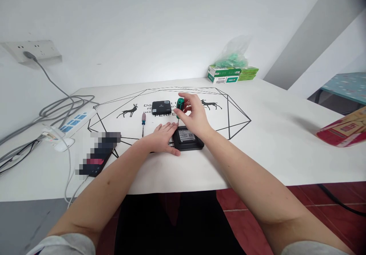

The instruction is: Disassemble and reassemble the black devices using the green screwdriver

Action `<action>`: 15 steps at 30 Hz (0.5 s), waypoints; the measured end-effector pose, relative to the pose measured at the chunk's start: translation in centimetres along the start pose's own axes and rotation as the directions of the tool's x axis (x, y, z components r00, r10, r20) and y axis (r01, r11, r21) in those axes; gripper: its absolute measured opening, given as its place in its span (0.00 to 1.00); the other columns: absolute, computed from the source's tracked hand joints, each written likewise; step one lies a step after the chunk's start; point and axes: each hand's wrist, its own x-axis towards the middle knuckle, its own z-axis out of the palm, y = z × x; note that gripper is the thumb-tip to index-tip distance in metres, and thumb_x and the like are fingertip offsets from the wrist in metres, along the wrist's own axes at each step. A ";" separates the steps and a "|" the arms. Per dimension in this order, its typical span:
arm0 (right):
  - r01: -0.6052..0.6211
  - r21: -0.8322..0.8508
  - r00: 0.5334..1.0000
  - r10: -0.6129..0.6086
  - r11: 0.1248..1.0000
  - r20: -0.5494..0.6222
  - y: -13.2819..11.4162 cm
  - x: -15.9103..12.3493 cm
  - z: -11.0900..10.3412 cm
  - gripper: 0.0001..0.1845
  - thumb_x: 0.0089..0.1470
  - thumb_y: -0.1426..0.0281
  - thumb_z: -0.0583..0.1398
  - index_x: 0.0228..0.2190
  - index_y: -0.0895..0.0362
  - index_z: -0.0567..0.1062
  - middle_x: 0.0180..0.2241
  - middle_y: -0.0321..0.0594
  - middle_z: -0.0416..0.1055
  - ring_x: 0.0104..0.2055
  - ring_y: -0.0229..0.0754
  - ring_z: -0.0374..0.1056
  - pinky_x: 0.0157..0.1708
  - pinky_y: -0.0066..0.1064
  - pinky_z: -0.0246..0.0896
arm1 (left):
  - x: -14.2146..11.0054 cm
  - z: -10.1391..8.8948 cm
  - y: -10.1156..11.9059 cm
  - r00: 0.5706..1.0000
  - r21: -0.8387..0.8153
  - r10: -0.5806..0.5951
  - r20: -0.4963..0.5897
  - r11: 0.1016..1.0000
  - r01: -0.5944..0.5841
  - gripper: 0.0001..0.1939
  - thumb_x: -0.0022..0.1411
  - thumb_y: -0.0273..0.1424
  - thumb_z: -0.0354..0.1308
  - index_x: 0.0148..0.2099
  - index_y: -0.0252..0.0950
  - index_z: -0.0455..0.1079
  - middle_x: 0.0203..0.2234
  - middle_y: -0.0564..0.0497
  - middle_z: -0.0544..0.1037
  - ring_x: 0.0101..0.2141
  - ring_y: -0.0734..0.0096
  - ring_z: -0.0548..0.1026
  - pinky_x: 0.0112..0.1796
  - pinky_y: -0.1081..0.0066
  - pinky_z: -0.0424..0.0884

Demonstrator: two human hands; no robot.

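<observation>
My right hand (196,113) is closed round the green handle of a screwdriver (180,103), held upright. Its thin shaft points down to the far left corner of a black square device (187,139); I cannot make out the tip's exact contact. The device lies on the table with a printed label facing up. Against its left side rests my left hand (161,138), fingers stretched out flat and thumb spread near the front edge. A second screwdriver (143,119) with a reddish and blue handle lies left of that hand. Beyond both hands sits a flat black box (161,107).
A phone (100,155), partly blurred out, lies at the left near a power strip (77,121) and loose grey cables (68,101). Green and white boxes (224,73) under a plastic bag (234,54) stand at the back. A red package (343,131) is at the right.
</observation>
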 end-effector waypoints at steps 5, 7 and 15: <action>-0.010 0.003 1.000 0.010 1.000 -0.013 0.1 -0.1 0.1 0.28 0.58 0.68 0.66 0.59 0.47 0.70 0.48 0.41 0.71 0.39 0.43 0.71 0.41 0.44 0.78 | 0.1 0.1 -0.1 1.000 -0.002 0.006 -0.004 1.000 -0.006 0.76 0.54 0.75 0.57 0.83 0.33 0.29 0.81 0.34 0.36 0.79 0.38 0.34 0.75 0.41 0.32; -0.012 0.006 1.000 0.012 1.000 -0.016 0.1 -0.1 0.1 0.27 0.58 0.67 0.66 0.58 0.47 0.70 0.48 0.41 0.71 0.39 0.43 0.71 0.40 0.44 0.78 | 0.1 0.0 -0.1 1.000 -0.001 0.003 -0.004 1.000 -0.003 0.76 0.53 0.75 0.57 0.83 0.31 0.29 0.81 0.33 0.36 0.79 0.39 0.34 0.75 0.42 0.32; 0.007 0.017 0.998 -0.006 1.000 -0.069 0.4 0.0 0.2 0.26 0.59 0.67 0.66 0.57 0.47 0.69 0.48 0.41 0.72 0.43 0.45 0.72 0.40 0.44 0.78 | 0.1 0.2 -0.2 1.000 -0.007 0.011 -0.015 1.000 -0.011 0.76 0.54 0.75 0.58 0.83 0.31 0.30 0.81 0.33 0.38 0.79 0.38 0.36 0.75 0.42 0.33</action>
